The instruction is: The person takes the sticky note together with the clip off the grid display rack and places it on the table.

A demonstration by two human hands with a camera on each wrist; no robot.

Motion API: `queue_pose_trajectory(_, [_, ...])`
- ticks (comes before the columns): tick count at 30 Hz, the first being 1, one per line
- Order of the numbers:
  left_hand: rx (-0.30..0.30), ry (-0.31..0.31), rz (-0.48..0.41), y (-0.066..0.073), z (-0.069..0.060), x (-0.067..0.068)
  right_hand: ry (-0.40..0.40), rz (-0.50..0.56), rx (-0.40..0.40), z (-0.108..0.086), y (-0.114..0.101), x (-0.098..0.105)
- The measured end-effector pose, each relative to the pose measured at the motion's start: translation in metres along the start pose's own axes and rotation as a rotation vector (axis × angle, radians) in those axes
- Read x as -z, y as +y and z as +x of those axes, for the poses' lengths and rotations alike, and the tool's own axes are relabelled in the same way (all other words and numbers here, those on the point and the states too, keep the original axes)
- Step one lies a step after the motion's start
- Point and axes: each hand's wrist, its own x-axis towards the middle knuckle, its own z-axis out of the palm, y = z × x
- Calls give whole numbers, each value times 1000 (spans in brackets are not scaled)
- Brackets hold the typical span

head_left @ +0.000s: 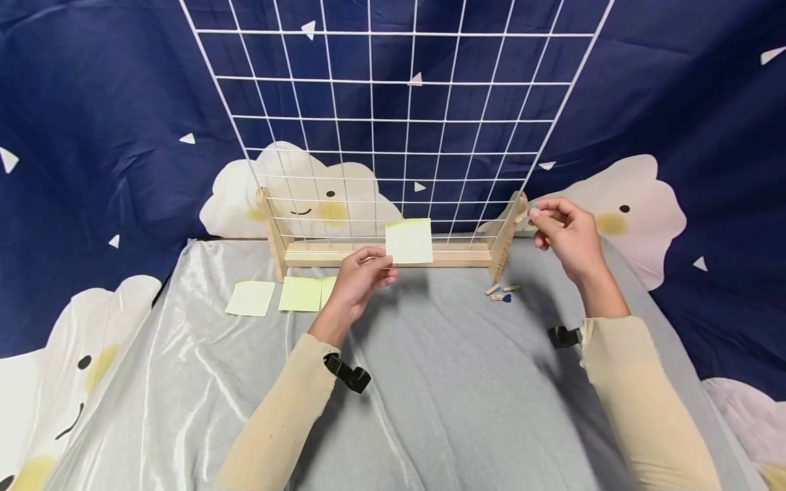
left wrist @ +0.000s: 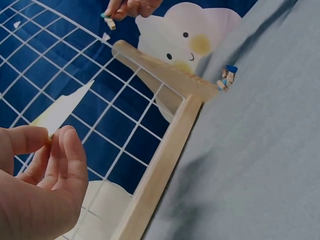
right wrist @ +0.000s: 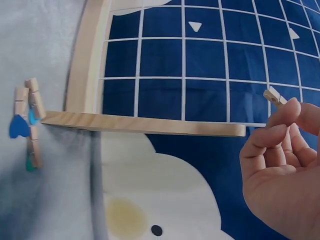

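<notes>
My left hand (head_left: 362, 278) pinches a pale yellow sticky note (head_left: 409, 241) by its lower left corner, in front of the lower part of a white wire grid (head_left: 371, 121). In the left wrist view the note (left wrist: 64, 107) is seen nearly edge-on between thumb and fingers. My right hand (head_left: 570, 235) is raised beside the right wooden foot of the stand (head_left: 508, 235). Between its thumb and forefinger it pinches a small wooden clothespin (right wrist: 274, 95), its jaw end sticking out; a bit of teal shows on it in the left wrist view.
Several small clothespins with blue and teal hearts (head_left: 500, 293) lie by the stand's right foot. On the grey cloth (head_left: 430, 382) at left are sticky notes: one pale (head_left: 250, 299), others yellower (head_left: 300, 294), partly behind my left hand. A navy cloud-print curtain (head_left: 92, 82) hangs behind.
</notes>
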Motion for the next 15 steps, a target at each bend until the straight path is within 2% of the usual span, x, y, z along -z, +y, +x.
queue_pose_trajectory(6, [23, 5, -4, -7, 0, 6, 3, -20, -39, -8, 15, 2])
queue_pose_trajectory(15, [67, 11, 3, -19, -1, 13, 8, 70, -111, -21, 36, 9])
